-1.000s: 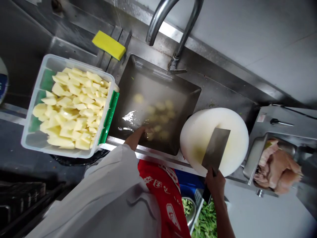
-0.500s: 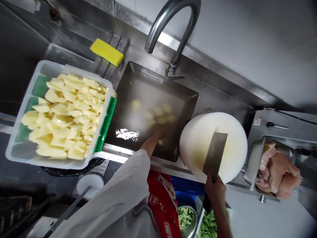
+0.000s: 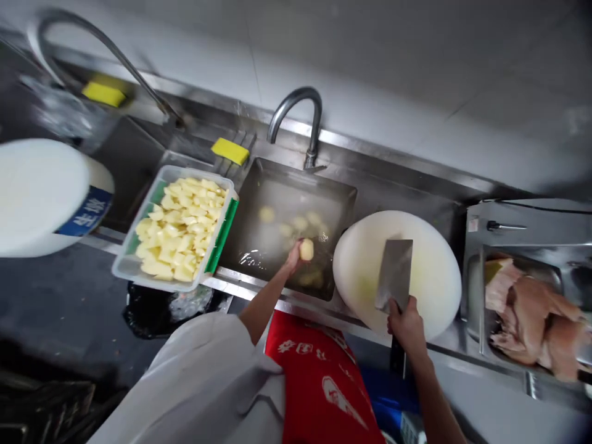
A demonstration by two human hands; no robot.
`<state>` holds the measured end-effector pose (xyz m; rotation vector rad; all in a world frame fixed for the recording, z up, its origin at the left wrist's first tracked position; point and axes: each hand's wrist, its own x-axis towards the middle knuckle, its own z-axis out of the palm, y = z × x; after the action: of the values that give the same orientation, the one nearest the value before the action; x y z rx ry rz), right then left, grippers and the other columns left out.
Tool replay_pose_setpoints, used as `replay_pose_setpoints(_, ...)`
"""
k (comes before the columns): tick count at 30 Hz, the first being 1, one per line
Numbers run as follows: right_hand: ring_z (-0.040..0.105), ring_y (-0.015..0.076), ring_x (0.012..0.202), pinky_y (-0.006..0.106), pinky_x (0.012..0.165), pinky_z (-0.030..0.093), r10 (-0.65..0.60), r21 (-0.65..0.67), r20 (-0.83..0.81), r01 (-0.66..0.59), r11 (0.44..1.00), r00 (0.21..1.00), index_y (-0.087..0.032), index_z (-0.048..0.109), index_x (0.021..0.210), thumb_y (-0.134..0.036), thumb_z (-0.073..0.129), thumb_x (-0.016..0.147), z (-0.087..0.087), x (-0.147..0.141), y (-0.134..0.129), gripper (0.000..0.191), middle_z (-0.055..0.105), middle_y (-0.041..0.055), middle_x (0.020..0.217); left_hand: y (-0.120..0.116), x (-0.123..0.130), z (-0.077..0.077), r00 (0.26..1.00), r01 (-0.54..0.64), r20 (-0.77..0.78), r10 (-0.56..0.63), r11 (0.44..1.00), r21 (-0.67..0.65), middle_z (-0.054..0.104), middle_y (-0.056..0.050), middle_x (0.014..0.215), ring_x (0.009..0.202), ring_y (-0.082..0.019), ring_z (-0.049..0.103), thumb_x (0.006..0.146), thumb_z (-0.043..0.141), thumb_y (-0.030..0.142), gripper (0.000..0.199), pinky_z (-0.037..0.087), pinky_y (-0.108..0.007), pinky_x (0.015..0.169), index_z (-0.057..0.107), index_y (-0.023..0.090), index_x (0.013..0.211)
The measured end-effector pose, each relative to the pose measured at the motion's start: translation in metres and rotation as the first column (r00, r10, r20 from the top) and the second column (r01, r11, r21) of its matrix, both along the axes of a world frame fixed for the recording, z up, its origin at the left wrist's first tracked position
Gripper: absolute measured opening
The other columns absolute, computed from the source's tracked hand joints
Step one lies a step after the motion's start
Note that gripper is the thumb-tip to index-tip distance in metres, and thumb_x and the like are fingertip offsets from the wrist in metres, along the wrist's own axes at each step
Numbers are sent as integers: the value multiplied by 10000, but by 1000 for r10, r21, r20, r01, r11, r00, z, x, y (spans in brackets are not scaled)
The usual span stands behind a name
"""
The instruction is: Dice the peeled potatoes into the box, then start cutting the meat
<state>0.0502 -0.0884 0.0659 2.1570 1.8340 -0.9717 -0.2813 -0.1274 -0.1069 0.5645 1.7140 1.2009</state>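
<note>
My left hand (image 3: 295, 256) is closed around a peeled potato (image 3: 306, 250), just above the water in the sink (image 3: 250, 259). Several more peeled potatoes (image 3: 300, 223) lie under the cloudy water. My right hand (image 3: 407, 324) grips a cleaver (image 3: 395, 271) by its dark handle. The wide blade lies over the round white cutting board (image 3: 435, 277), to the right of the sink. Left of the sink, a clear plastic tub (image 3: 124, 262) with a green side clip holds many cut potato pieces (image 3: 182, 228).
A curved faucet (image 3: 296, 98) rises behind the sink, with a yellow sponge (image 3: 230, 151) to its left. Raw meat (image 3: 531, 308) fills a metal pan at the right. Another round white board (image 3: 41, 191) and a second faucet (image 3: 106, 43) stand at the far left.
My left hand has come up out of the water with a potato in it. The view has shifted, showing more on the left. The cleaver stays over the board.
</note>
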Motion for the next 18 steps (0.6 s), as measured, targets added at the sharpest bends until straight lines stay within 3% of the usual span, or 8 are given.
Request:
replay_pose_setpoints(2, 636, 201, 576, 287, 597, 430, 127, 37, 63, -129, 991, 990, -112, 481, 1261, -469, 392, 977, -3, 14, 13, 465, 673, 60, 698, -3, 7, 36, 999, 2, -48, 0, 999, 39, 676, -62, 991, 807, -176, 674, 1037, 294, 384, 383, 561, -300, 649, 503, 194, 1295)
replay_pose_setpoints(4, 667, 228, 706, 300, 656, 426, 277, 81, 164, -293, 953, 947, -99, 502, 1249, -414, 371, 1005, -2, 32, 25, 419, 703, 131, 825, 1, 32, 71, 979, 87, -196, -56, 984, 152, 660, -70, 1124, 963, -209, 663, 981, 469, 407, 373, 577, -357, 820, 519, 226, 1304)
replay_pose_setpoints(6, 681, 253, 811, 312, 708, 421, 405, 84, 244, -435, 896, 881, -97, 515, 1248, -384, 358, 1025, 5, 53, 33, 396, 711, 172, 913, 13, 72, 100, 892, 281, -428, -146, 920, 272, 613, -95, 1248, 1122, -254, 608, 897, 627, 389, 460, 517, -419, 1002, 531, 221, 1314)
replay_pose_setpoints(8, 690, 263, 846, 317, 730, 419, 489, 48, 286, -521, 852, 824, -106, 520, 1253, -373, 336, 1042, 13, 75, 39, 386, 716, 173, 928, 31, 118, 116, 743, 509, -624, -243, 810, 291, 581, -130, 1290, 1199, -291, 555, 837, 707, 342, 539, 456, -451, 1085, 530, 184, 1321)
replay_pose_setpoints(11, 705, 264, 853, 308, 720, 416, 560, -6, 314, -588, 809, 767, -126, 518, 1262, -356, 322, 1053, 22, 106, 42, 367, 725, 159, 915, 51, 178, 119, 522, 755, -774, -359, 617, 222, 575, -166, 1303, 1250, -304, 513, 860, 686, 308, 477, 432, -451, 1111, 551, 148, 1289)
replay_pose_setpoints(13, 713, 263, 840, 299, 704, 412, 589, -19, 316, -616, 788, 744, -138, 514, 1263, -355, 317, 1056, 24, 122, 39, 359, 730, 152, 905, 52, 200, 110, 460, 799, -812, -359, 566, 203, 575, -155, 1326, 1299, -293, 487, 895, 652, 328, 397, 410, -459, 1136, 575, 169, 1251)
replay_pose_setpoints(14, 716, 262, 831, 296, 697, 410, 602, -22, 312, -628, 778, 735, -142, 514, 1256, -356, 314, 1057, 24, 128, 36, 355, 731, 148, 895, 49, 206, 105, 466, 782, -821, -331, 589, 206, 579, -142, 1330, 1317, -287, 476, 907, 642, 348, 356, 396, -473, 1145, 589, 187, 1219)
replay_pose_setpoints(18, 718, 257, 814, 287, 688, 408, 683, -62, 231, -691, 721, 693, -153, 518, 1219, -347, 290, 1062, 24, 141, 19, 338, 731, 128, 870, 17, 205, 87, 571, 565, -806, -155, 786, 249, 644, -119, 1197, 1206, -265, 546, 962, 563, 402, 212, 425, -506, 1063, 637, 209, 1011)
